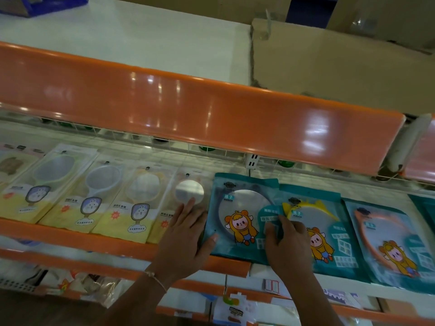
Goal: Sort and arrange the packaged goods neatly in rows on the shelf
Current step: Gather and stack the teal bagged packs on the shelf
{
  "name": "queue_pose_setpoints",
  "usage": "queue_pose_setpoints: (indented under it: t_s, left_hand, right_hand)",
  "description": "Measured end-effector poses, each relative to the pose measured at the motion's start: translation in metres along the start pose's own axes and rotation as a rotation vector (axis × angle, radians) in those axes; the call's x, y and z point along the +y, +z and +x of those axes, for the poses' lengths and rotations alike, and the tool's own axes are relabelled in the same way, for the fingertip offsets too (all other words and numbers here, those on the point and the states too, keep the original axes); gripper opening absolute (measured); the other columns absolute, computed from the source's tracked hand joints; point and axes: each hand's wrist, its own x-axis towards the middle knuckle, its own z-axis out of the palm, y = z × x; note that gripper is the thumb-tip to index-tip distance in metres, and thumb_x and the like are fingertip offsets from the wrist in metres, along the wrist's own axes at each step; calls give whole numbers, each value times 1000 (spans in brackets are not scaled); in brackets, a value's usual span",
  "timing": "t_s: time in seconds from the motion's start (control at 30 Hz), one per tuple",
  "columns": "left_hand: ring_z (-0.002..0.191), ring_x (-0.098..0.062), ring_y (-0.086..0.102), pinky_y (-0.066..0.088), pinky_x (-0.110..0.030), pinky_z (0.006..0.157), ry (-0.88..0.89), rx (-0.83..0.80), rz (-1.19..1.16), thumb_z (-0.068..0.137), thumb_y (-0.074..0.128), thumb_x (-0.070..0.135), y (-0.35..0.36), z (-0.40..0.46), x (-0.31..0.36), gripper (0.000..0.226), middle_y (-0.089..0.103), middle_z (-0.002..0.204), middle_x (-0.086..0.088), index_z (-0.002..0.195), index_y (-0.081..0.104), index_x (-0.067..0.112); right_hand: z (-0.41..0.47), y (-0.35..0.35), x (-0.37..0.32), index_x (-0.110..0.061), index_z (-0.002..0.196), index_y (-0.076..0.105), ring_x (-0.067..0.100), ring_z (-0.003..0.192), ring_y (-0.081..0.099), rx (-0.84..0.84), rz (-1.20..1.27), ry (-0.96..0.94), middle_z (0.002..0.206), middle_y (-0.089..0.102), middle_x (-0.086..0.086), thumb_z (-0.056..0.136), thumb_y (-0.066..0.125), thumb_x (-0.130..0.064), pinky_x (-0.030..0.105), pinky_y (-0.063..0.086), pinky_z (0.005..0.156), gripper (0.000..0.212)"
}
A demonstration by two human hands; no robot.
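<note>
A teal mirror pack with a cartoon figure [237, 208] lies on the shelf [98, 241] between my two hands. My left hand [186, 236] lies flat with straight fingers against the pack's left edge, thumb along its lower left corner, partly covering a yellow-and-white mirror pack [188, 191]. My right hand [286, 243] rests on the pack's right side, its fingers curled over the edge where it overlaps a second teal pack with a yellow-rimmed mirror [317, 212]. Whether those fingers pinch the edge is unclear.
Several yellow-and-white hand-mirror packs [91, 196] lie in a row to the left. More teal packs [386, 241] continue to the right. An orange shelf front [211, 114] overhangs above, with cardboard [341, 67] on top. Lower shelves hold other packaged goods [235, 311].
</note>
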Motion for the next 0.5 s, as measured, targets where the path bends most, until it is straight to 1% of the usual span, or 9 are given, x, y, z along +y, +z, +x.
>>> queue_pose_setpoints:
  t_s: [0.03,0.17,0.27,0.33,0.4,0.5]
  left_hand:
    - [149,-16,6,18,-46,120,-5,8,-37,98,27,57,-1,0,0,67,32,154,-2,145,38,11]
    - [148,-12,9,16,-44,121,-88,58,-309,99,22,57,-13,-1,2,66,30,154,0,149,30,16]
    - [148,-12,12,17,-42,120,-13,72,-262,98,22,56,-24,4,11,66,30,154,0,148,33,14]
    - [147,-10,10,14,-34,121,40,58,-210,98,22,55,-29,10,24,67,29,154,-1,146,36,11]
    - [146,-11,15,11,-29,120,83,54,-187,99,24,53,-34,18,44,65,34,152,-2,144,40,10]
    - [144,-15,23,19,-34,118,143,61,-183,99,28,51,-34,28,80,63,42,148,-6,141,46,7]
  right_hand:
    - [0,-2,1,-13,137,49,30,114,46,7,6,-10,123,53,14,97,46,-42,38,42,95,49]
    - [2,-18,12,-13,138,50,31,115,46,26,50,-48,125,53,15,96,47,-43,41,41,97,51]
    - [3,-32,31,-13,134,54,32,113,50,49,75,-64,127,54,15,95,47,-46,43,45,97,51]
    - [2,-43,44,-14,132,56,33,116,49,48,105,-62,129,53,15,95,50,-43,43,43,99,48]
    - [0,-53,59,-15,129,59,34,115,50,50,126,-73,129,54,15,95,52,-40,41,43,99,43]
    - [-8,-70,84,-14,122,63,34,108,55,54,179,-112,120,60,16,94,53,-41,39,46,92,40]
